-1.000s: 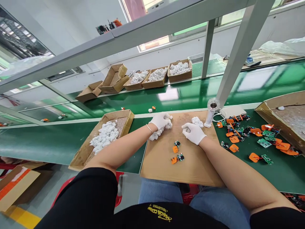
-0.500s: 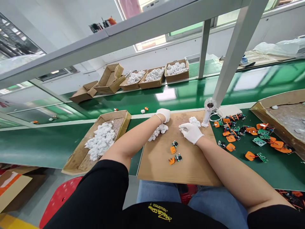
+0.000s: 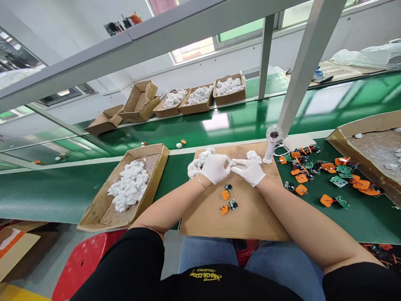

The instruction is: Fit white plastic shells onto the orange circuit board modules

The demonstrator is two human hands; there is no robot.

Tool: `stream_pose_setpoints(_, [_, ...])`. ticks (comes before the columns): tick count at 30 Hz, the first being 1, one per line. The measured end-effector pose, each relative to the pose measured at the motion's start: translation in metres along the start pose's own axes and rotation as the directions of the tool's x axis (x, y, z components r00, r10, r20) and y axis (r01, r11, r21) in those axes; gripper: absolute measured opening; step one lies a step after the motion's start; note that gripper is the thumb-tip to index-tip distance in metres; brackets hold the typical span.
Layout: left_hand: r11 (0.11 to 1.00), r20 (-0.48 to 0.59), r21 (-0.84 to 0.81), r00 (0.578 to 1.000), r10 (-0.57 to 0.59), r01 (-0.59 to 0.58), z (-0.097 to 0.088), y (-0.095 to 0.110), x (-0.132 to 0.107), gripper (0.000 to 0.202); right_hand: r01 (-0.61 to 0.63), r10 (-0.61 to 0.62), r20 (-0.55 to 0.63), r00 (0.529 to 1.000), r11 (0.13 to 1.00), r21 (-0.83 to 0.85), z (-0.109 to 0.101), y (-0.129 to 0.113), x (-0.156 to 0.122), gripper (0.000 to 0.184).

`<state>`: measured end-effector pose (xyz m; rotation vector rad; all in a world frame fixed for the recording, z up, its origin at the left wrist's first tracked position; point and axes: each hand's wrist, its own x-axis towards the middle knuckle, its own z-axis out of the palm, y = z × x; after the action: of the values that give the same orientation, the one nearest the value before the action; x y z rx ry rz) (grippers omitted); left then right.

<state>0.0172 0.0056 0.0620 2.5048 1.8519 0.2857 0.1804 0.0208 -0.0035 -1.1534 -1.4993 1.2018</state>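
**Lots still heaped, only a little laid out**

Left hand (image 3: 214,168) and right hand (image 3: 249,172) in white gloves, fingers lightly curled, tips nearly meeting above the cardboard sheet (image 3: 247,225). Anything pinched between them? Impossible to tell from this angle. Right by the left hand, a clump of white lumps (image 3: 196,166), touching the glove; a smaller clump (image 3: 253,156) just above the right hand.

Progress-wise, only two small sets of green circuit board and orange part (image 3: 226,194) out on the cardboard, just below the hands. Way more on the green desk (image 3: 46,196) to the right, with loose orange-and-green boards (image 3: 338,181) scattered everywhere. Cardboard tray (image 3: 156,177) on the left still piled high with white pieces, plus more filled boxes (image 3: 229,87) along the far belt. Plenty left, honestly.
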Motion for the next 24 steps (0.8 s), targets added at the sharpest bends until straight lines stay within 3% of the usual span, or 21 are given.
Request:
stream_pose_setpoints(6, [0.994, 0.000, -0.077, 0.997, 0.076, -0.076, 0.011, 0.011, -0.006, 0.014, -0.018, 0.019, 0.052, 0.998, 0.999, -0.030, -0.001, 0.000, 0.002, 0.013])
stream_pose_setpoints(9, [0.995, 0.007, -0.099, 1.000, -0.006, 0.007, 0.011, 0.011, -0.012, 0.027, -0.093, 0.092, 0.033, 0.995, 0.994, 0.052, -0.001, 0.000, 0.004, 0.013])
stream_pose_setpoints(12, [0.985, 0.219, -0.115, 0.970, -0.101, 0.129, 0.011, 0.007, -0.019, 0.047, -0.188, 0.189, 0.011, 0.982, 0.966, 0.176, 0.001, -0.001, 0.002, 0.024])
stream_pose_setpoints(14, [0.984, 0.362, -0.138, 0.931, -0.056, 0.113, 0.014, 0.006, -0.022, 0.042, -0.228, 0.231, 0.010, 0.973, 0.948, 0.222, 0.001, -0.003, 0.001, 0.030])
stream_pose_setpoints(16, [0.980, 0.393, -0.180, 0.920, -0.006, 0.083, 0.017, 0.005, -0.024, 0.029, -0.245, 0.248, 0.018, 0.969, 0.939, 0.241, 0.000, -0.006, -0.001, 0.033])
stream_pose_setpoints(21, [0.949, 0.242, -0.307, 0.970, -0.001, 0.077, 0.019, 0.002, -0.032, 0.025, -0.211, 0.197, 0.074, 0.978, 0.916, 0.342, -0.006, -0.014, -0.001, 0.036])
stream_pose_setpoints(24, [0.907, 0.038, -0.412, 0.997, -0.071, 0.080, 0.023, -0.006, -0.037, 0.030, -0.183, 0.145, 0.115, 0.983, 0.857, 0.482, -0.005, -0.014, -0.001, 0.039])
